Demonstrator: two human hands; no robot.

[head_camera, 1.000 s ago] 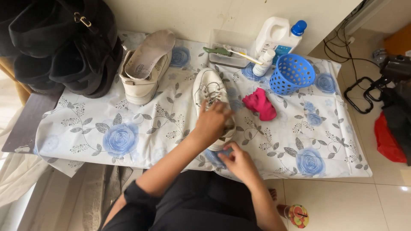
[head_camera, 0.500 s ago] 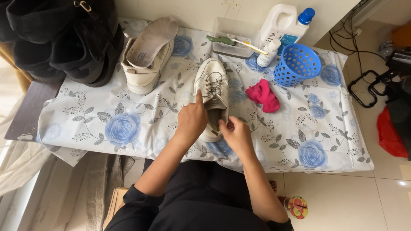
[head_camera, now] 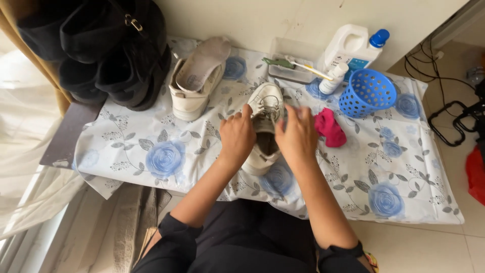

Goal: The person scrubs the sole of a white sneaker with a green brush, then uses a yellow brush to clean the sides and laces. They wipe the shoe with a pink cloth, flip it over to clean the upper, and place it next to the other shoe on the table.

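Both hands are on the white sneaker (head_camera: 264,121), which lies near the middle of the tabletop (head_camera: 151,136), toe toward the far edge and heel toward the near edge. The left hand (head_camera: 237,136) presses against the shoe's left side, fingers curled onto the upper beside the laces. The right hand (head_camera: 298,135) sits on the right side, fingers bent over the laces and tongue; it is blurred, so whether it pinches a lace cannot be told.

Under it all, a white cloth with blue roses (head_camera: 166,157) covers the top. Just right of the right hand lies a pink rag (head_camera: 331,129). Beyond that, toward the far right corner, stands a blue plastic basket (head_camera: 368,93), with a small white bottle (head_camera: 334,78) just beside it and a white jug with a blue cap (head_camera: 353,46) at the far edge. A toothbrush (head_camera: 295,64) rests across a grey tray (head_camera: 293,73) near the far edge. To the left, a second white shoe (head_camera: 194,86) holds a loose insole, and black boots (head_camera: 111,50) crowd the far left corner.
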